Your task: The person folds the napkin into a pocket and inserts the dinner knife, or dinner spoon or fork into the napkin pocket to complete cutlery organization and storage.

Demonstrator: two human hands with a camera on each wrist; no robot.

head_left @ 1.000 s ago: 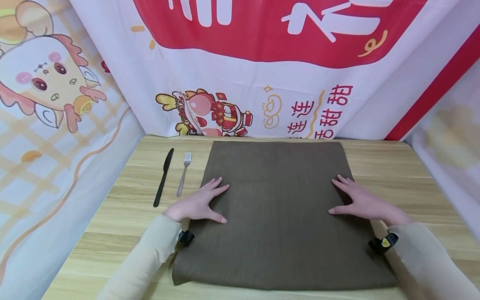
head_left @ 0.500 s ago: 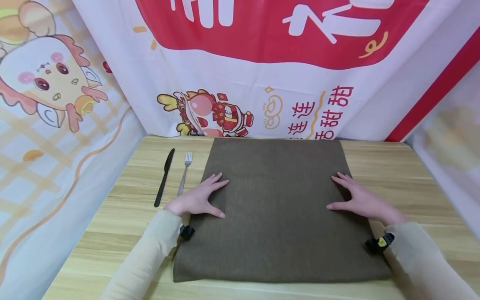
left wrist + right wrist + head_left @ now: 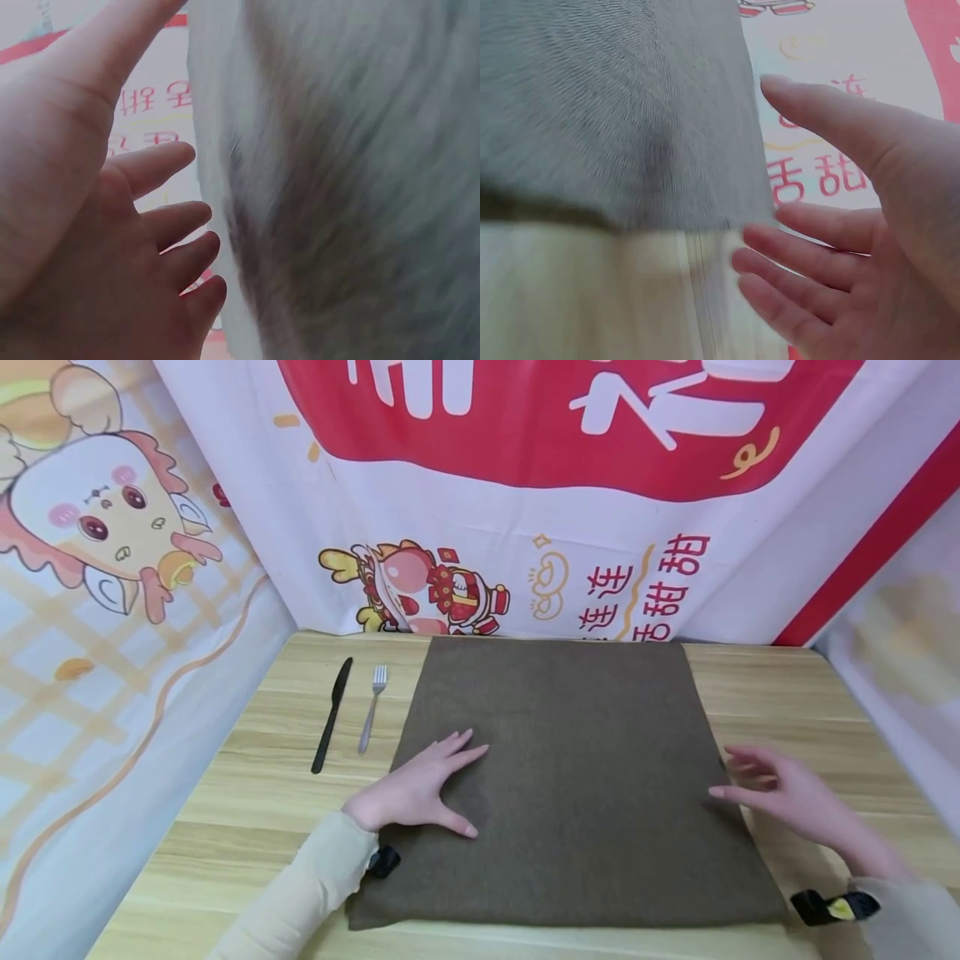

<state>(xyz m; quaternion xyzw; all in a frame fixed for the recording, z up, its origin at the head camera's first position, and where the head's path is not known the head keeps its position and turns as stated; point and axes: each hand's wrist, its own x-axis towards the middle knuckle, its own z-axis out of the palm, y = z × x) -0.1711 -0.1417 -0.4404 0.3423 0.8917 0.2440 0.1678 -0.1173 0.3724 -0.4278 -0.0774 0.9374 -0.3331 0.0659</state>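
A dark brown cloth (image 3: pixel 585 760) lies spread over the middle of the wooden table. My left hand (image 3: pixel 420 785) rests on its left part, fingers spread. At the cloth's right edge, my right hand (image 3: pixel 795 802) hovers with fingers loosely bent and the thumb over the edge, holding nothing. In the left wrist view, the left hand (image 3: pixel 112 195) has its fingertips beside the cloth (image 3: pixel 360 180). The right wrist view has the right hand's relaxed fingers (image 3: pixel 810 277) close by the cloth's edge (image 3: pixel 630 112); whether they touch it, I cannot tell.
Left of the cloth, a black knife (image 3: pixel 331 718) and a silver fork (image 3: pixel 372 708) lie side by side on the wooden table (image 3: pixel 247 785). A printed white and red curtain (image 3: pixel 555 518) hangs behind the table, with further printed fabric (image 3: pixel 67 710) at the left.
My right hand has moved off the cloth, rightwards and towards me. The left hand has shifted slightly right and nearer, still over the cloth. The cloth's far edge has moved slightly away since the earliest frame.
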